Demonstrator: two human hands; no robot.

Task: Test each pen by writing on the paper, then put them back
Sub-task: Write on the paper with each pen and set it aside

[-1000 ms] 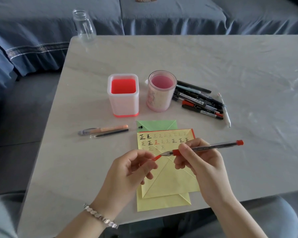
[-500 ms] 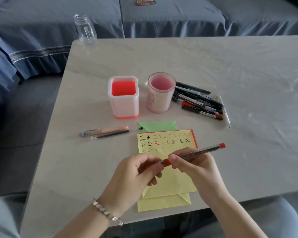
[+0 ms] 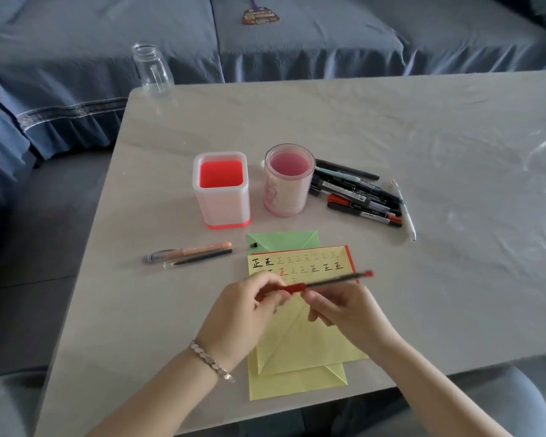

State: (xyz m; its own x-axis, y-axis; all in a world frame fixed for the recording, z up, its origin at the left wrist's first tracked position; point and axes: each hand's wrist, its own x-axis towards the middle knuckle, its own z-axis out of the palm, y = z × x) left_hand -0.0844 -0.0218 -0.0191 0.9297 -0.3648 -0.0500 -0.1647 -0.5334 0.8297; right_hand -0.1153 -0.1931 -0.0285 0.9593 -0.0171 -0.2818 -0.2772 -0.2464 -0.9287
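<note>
Looking at the red pen (image 3: 328, 282), what has changed in the last second?

The gap has closed. A second ago the left hand (image 3: 243, 313) held a small red cap just off the bare writing tip. Now that hand's fingers are at the tip end itself, with red showing between them. The pen is blurred, so I cannot tell whether the cap is fully seated.

State of both hands, and the pen's position?

Left hand: fingers and thumb curled round the tip end. Right hand (image 3: 344, 310): fingers curled, pinching the barrel near its red grip. The pen lies nearly level between them, held above the yellow paper (image 3: 300, 345) and clear of it, with its red tail pointing right.

Meaning for the task?

My judgement is that the writing test for this pen is finished and it is being closed before return. A red character stands among the rows on the paper, though I cannot attribute it to this pen. Putting back is not yet done: no pens stand in the square holder (image 3: 221, 190) or the round holder (image 3: 289, 181) beyond the paper. A pile of pens (image 3: 360, 197) lies just right of the round holder, and two pens (image 3: 193, 255) lie left of the paper. Which of these are tested I cannot say.

Any risk?

One — a cap pushed on crooked may come loose on the way to a holder.
</note>
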